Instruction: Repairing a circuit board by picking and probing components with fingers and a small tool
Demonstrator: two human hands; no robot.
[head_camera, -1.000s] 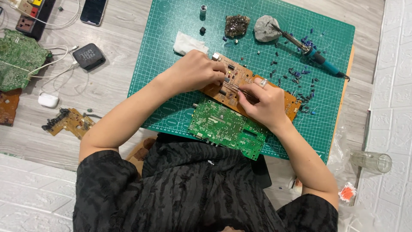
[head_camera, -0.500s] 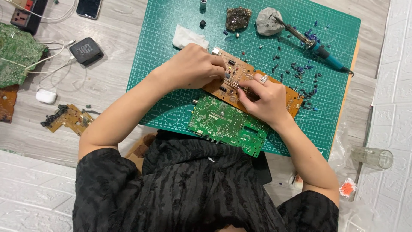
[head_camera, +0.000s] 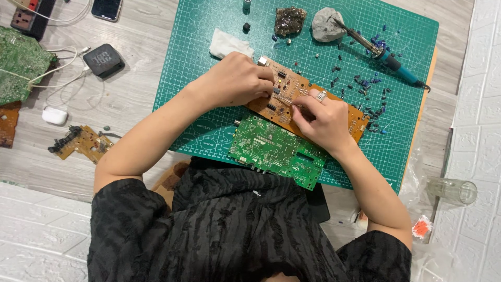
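I see my left hand [head_camera: 235, 81] pressing the brown circuit board [head_camera: 292, 89] flat at the green mat's [head_camera: 198, 68] centre, steadying it; right hand [head_camera: 323, 117], at 3 o'clock, pinches a small part there.

Bright, even light and a mostly sharp picture

Soft light falls from above, so the green cutting mat [head_camera: 365, 156] and grey wood floor [head_camera: 130, 94] look clear. Shadows are small and pale, close under the arms. The brown circuit board [head_camera: 292, 89] shows fine detail. The phone [head_camera: 106, 8] at the far left shines a little. Nothing is blurry.
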